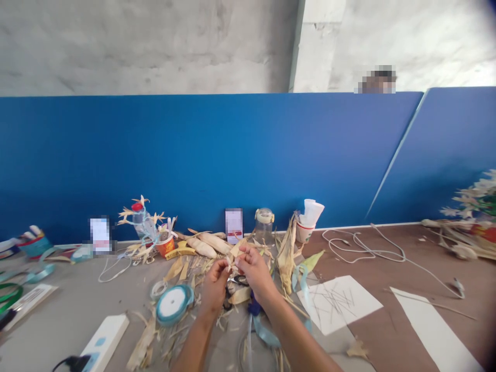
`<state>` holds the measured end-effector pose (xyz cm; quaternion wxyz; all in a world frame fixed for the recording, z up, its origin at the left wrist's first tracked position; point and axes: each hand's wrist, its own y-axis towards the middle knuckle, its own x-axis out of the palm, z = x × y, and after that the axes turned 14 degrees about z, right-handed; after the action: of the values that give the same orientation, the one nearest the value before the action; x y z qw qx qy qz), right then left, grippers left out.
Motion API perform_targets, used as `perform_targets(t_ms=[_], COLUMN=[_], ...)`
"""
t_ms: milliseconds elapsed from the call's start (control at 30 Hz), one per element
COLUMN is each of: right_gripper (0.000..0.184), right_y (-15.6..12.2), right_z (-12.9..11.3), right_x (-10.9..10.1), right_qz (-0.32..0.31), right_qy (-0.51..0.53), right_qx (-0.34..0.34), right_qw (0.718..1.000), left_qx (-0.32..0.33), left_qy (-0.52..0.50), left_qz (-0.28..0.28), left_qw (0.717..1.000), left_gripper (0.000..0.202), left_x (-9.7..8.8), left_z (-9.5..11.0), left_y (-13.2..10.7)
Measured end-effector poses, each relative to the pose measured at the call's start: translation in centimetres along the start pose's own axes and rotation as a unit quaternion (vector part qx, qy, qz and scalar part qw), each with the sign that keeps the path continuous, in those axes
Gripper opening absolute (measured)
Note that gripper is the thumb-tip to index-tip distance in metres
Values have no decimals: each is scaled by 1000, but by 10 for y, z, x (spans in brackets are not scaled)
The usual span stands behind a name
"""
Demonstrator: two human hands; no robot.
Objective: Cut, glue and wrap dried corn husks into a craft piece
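Observation:
My left hand [215, 281] and my right hand [252, 267] meet over the middle of the desk, fingertips pinched close together. Between them is a small pale piece of dried corn husk [237, 249]; part of it is hidden by the fingers. Just below the hands lie black-handled scissors [241, 280], half covered by my right hand. A loose husk strip [240, 295] rests near them. Left of my left hand is a spool of light blue ribbon [174, 305], beside a small roll of tape [158, 290]. Behind the hands lie whole husked ears [203, 247].
A phone [234, 226] and a clear jar [264, 226] stand against the blue partition [232, 155]. Right are a husk bundle [287, 253], white paper [341, 302] with thin sticks, and a cable [372, 253]. A power strip [104, 341] lies front left. Someone's head shows above the partition.

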<state>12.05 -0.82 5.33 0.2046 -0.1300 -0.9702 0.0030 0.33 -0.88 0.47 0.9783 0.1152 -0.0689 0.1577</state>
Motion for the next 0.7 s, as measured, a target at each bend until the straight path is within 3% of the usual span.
perform_targets(t_ms=[200, 433, 700], right_gripper=[36, 36, 38], right_y=[-3, 3, -3], right_z=[-4, 0, 9], right_x=[1, -1, 5], right_qz=[19, 45, 4], right_qy=[16, 34, 45], right_qx=[42, 47, 37], right_qw=[999, 997, 998], left_qx=[-34, -46, -27], left_qy=[-35, -65, -9], left_qz=[-3, 11, 43], left_qw=[999, 997, 999], left_gripper=[25, 27, 40], left_x=[3, 2, -2], left_z=[3, -4, -12], left_y=[-2, 0, 6])
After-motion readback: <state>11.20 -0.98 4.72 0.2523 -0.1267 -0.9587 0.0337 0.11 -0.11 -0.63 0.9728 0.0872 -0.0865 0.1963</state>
